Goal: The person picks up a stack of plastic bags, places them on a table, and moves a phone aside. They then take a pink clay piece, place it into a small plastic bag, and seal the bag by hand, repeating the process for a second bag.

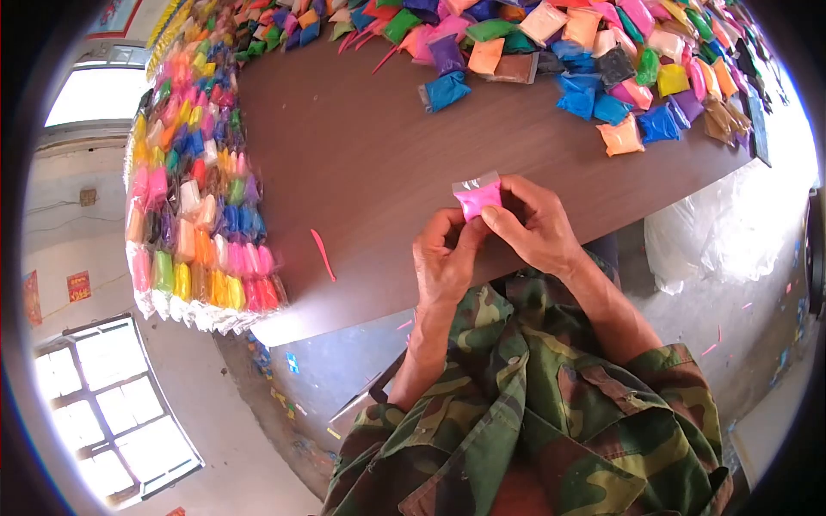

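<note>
Over the table's near side: a small pink packet (478, 199) is held up above the brown table (361, 155), its clear plastic edge facing far.
Right grip: the right hand (544, 225) pinches the packet, thumb across its near right part, fingers curled behind.
Left grip: the left hand (446, 262) has thumb and fingertips drawn together at the packet's near left corner.
Camouflage jacket (516, 404): worn by the person, sleeves pushed back from both forearms.
Stacked packets (202, 206): many-coloured rows along the table's left side.
Loose heap (594, 64): more packets, far and right; a blue packet (445, 91) lies at its left fringe, an orange packet (621, 136) at its near edge.
Reddish strip (323, 254): between stack and hands.
Writing: the red poster (78, 286) on the left wall (95, 232) carries marks too small for me to read.
</note>
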A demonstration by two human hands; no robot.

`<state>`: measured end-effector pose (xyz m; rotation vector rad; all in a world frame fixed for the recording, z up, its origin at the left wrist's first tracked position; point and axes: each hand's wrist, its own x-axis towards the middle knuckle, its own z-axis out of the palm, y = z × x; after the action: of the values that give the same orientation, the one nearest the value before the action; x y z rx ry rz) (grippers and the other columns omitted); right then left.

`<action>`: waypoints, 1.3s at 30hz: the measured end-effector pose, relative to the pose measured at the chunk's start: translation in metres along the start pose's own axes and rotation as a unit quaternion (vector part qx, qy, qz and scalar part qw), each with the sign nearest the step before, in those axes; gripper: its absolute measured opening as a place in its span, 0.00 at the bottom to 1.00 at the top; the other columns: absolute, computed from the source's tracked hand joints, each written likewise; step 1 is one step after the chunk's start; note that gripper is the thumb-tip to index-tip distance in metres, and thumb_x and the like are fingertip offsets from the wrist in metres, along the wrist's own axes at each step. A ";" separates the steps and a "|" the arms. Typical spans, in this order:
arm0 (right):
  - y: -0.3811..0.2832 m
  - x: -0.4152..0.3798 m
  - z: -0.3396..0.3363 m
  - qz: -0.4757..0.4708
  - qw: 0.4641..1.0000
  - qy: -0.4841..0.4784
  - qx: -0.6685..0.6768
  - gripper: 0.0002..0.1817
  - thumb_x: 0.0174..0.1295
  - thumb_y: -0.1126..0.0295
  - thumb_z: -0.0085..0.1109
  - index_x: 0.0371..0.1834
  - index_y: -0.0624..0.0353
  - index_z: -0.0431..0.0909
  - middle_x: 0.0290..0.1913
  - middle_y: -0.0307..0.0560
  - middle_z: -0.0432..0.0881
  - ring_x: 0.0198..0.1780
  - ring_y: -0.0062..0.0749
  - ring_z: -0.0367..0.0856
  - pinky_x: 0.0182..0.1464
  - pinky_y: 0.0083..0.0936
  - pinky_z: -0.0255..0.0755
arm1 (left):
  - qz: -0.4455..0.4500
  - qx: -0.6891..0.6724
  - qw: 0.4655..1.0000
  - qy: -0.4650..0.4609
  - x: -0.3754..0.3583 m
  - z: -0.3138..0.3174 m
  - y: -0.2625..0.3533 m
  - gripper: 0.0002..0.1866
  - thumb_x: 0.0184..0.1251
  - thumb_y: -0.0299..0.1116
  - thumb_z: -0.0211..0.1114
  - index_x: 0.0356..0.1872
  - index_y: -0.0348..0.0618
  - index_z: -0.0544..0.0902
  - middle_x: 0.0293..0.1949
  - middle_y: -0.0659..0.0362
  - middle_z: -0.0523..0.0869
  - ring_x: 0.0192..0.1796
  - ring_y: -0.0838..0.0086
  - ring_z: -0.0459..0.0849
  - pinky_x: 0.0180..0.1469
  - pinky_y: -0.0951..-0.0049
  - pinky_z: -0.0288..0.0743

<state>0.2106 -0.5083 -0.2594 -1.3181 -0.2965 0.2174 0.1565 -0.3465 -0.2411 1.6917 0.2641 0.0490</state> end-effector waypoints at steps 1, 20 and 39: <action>0.001 -0.001 -0.002 0.003 1.000 -0.002 0.001 0.11 0.75 0.69 0.67 0.53 0.64 0.85 0.38 0.38 0.84 0.39 0.16 0.77 0.41 0.24 0.75 | -0.002 -0.005 1.000 -0.006 0.000 0.001 0.001 0.09 0.78 0.29 0.71 0.49 0.31 0.88 0.34 0.63 0.89 0.37 0.85 0.82 0.41 0.79 0.76; 0.001 0.000 0.000 0.026 0.999 0.015 -0.012 0.11 0.75 0.68 0.65 0.53 0.64 0.85 0.36 0.40 0.83 0.37 0.16 0.76 0.38 0.22 0.74 | 0.019 0.029 0.997 0.063 0.006 0.008 0.007 0.09 0.77 0.31 0.72 0.45 0.34 0.88 0.31 0.68 0.86 0.34 0.87 0.78 0.36 0.80 0.72; -0.001 0.000 0.001 0.029 0.995 0.037 -0.087 0.10 0.77 0.69 0.63 0.49 0.66 0.86 0.37 0.38 0.85 0.40 0.16 0.79 0.41 0.23 0.76 | 0.025 -0.001 0.999 0.045 0.006 0.010 0.004 0.08 0.76 0.30 0.72 0.42 0.34 0.88 0.33 0.67 0.87 0.36 0.87 0.79 0.37 0.79 0.74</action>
<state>0.2105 -0.5077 -0.2584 -1.5052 -0.2170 0.1941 0.1646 -0.3557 -0.2396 1.6956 0.2876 0.1626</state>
